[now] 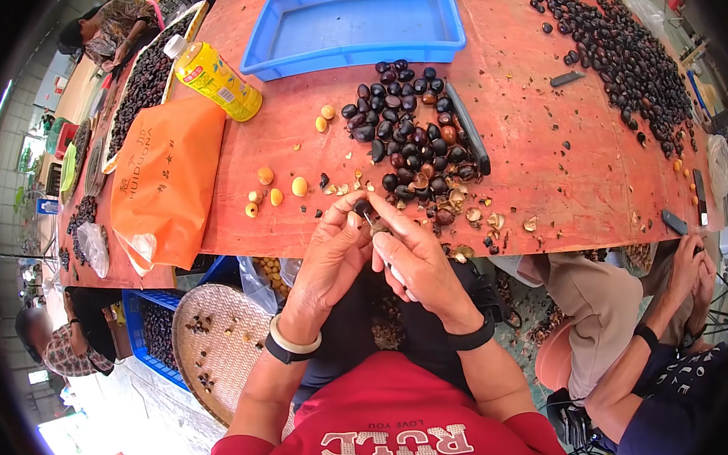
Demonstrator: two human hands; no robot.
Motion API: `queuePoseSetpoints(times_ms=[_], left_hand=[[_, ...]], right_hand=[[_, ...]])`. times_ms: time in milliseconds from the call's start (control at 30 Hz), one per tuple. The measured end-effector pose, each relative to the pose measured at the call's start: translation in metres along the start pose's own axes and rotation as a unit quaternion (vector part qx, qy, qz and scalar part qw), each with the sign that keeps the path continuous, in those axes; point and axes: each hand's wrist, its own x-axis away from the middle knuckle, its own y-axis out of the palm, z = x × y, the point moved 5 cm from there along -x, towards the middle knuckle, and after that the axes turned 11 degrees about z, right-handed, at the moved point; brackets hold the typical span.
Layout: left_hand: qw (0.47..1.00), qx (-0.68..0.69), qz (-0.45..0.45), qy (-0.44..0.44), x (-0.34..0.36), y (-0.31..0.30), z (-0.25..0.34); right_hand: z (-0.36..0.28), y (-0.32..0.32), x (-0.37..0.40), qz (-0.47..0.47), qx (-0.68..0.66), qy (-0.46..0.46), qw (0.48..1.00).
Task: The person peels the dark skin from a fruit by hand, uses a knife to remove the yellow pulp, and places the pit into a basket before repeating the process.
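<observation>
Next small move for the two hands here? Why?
Likely lever the tool tip to split the shell. The left hand pinches a dark nut, unpeeled; the right hand sets a thin tool against it; peeled yellow kernels lie on the table nearby.

- Tray (349, 57): blue, far side of table (552, 156).
- Bottle (215, 79): yellow, lying left of tray.
- Bag (167, 174): orange, table's left edge.
- Basket (223, 344): woven, below table.
</observation>
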Motion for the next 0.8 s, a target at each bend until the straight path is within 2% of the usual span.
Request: queuePoseSetpoints(times_ms=[67,133,367,500,700,800], left_hand=[[1.0,0.001,-0.001,0.006,0.0,0.001,0.0],[0.998,-0.025,0.044,0.028,0.0,0.001,0.001],[0.996,-0.06,0.027,0.059,0.002,0.001,0.001],[0.987,-0.117,0.06,0.093,0.006,0.0,0.005],[0.971,-0.172,0.098,0.136,0.006,0.002,0.005],[0.973,-0.172,0.089,0.127,0.005,0.002,0.006]], right_hand=[[0.002,0.0,0.0,0.0,-0.002,0.008,1.0],[0.005,-0.001,-0.001,0.008,0.0,0.004,1.0],[0.005,-0.002,-0.003,0.017,0.013,-0.009,1.0],[0.003,-0.001,-0.001,0.014,0.017,0.003,1.0],[0.004,-0.001,-0.001,0.057,0.027,-0.039,0.997],[0.005,-0.002,-0.003,0.093,0.107,-0.116,0.983]])
